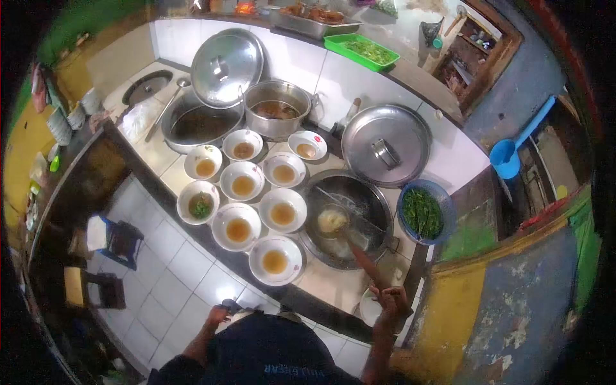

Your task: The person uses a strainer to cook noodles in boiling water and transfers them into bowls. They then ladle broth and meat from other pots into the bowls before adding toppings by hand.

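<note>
My right hand (pixel 391 305) is closed round the wooden handle of a strainer (pixel 332 220), whose basket holds something pale over the large divided pot (pixel 321 247). My left hand (pixel 220 314) is low beside my body, near the counter's front edge; its fingers are small and what they hold, if anything, is unclear. Left of the pot stand several white bowls (pixel 274 260) with brown liquid in them. One bowl (pixel 199 202) also has chopped greens.
A blue basket of greens (pixel 421 213) and a big lid (pixel 386 145) flank the pot. Behind the bowls stand a steel pot (pixel 276 109) and another lid (pixel 227 68). A blue dipper (pixel 505 159) hangs at right; stools (pixel 122 241) stand on the floor.
</note>
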The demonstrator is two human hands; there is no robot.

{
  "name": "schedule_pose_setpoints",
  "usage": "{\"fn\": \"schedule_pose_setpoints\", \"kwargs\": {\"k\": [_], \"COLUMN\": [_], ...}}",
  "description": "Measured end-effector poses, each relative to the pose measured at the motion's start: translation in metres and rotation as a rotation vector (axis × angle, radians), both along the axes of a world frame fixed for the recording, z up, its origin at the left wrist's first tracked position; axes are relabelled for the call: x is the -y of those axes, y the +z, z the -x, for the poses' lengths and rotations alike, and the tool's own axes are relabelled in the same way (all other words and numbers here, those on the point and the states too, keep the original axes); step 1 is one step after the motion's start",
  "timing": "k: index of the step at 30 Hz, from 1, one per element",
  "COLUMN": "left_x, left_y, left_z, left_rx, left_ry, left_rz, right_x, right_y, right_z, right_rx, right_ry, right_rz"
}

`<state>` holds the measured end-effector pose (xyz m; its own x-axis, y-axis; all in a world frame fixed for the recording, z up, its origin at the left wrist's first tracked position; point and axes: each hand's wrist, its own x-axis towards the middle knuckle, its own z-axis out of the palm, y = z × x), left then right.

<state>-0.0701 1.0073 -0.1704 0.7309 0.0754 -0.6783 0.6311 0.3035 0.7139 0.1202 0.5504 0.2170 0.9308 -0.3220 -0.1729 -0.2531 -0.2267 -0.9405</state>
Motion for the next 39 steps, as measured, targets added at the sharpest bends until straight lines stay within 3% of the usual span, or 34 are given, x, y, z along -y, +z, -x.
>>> {"fn": "schedule_pose_setpoints", "kwargs": {"k": [1,2,3,4,7,12,16,17,18,19,20,22,24,32,37,39], "left_x": [0.002,0.002,0.001,0.002,0.003,0.000,-0.004,-0.011,-0.019,-0.022,-0.021,-0.004,0.000,0.007,0.005,-0.010], "left_y": [-0.003,-0.003,-0.002,0.000,0.035,0.037,0.030,0.000,-0.033,-0.030,-0.029,0.029,0.041,0.047,0.067,0.062], "left_z": [0.003,0.002,-0.002,-0.006,-0.006,0.011,0.018,0.028,0.039,0.043,0.046,0.030,0.033,0.056,0.052,0.038], "left_rx": [-0.035,-0.067,-0.097,-0.071,-0.152,-0.206,-0.330,-0.041,0.247,0.533,0.266,-0.235,-0.228,-0.251,-0.305,-0.112], "left_ry": [0.012,0.030,0.053,-0.105,-0.003,0.015,0.026,-0.143,-0.314,-0.490,-0.287,0.109,0.189,0.321,0.402,0.453], "left_rz": [-0.015,-0.032,-0.049,-0.268,-0.270,-0.295,-0.308,-0.508,-0.707,-0.904,-0.731,-0.340,-0.309,-0.306,-0.232,-0.260], "right_x": [0.000,-0.002,0.005,0.017,0.035,0.035,-0.004,-0.030,-0.026,-0.051,-0.083,-0.125,-0.155,-0.226,-0.228,-0.228], "right_y": [-0.017,-0.022,-0.028,-0.030,0.005,0.093,0.110,0.118,0.094,0.100,0.102,0.098,0.077,0.079,0.082,0.081], "right_z": [0.004,0.006,0.003,-0.002,-0.015,-0.032,-0.049,-0.049,-0.063,-0.066,-0.065,-0.067,-0.079,-0.060,-0.053,-0.050], "right_rx": [0.251,0.320,0.327,0.332,0.387,0.462,0.486,0.451,0.457,0.435,0.412,0.387,0.386,0.464,0.891,0.985], "right_ry": [-0.116,-0.140,-0.082,-0.024,0.028,0.322,0.526,0.360,0.433,0.413,0.390,0.401,0.469,0.987,1.260,1.346], "right_rz": [-0.390,-0.469,-0.395,-0.321,-0.182,-0.030,-0.047,-0.184,-0.281,-0.270,-0.257,-0.246,-0.252,-0.009,0.446,0.498]}}
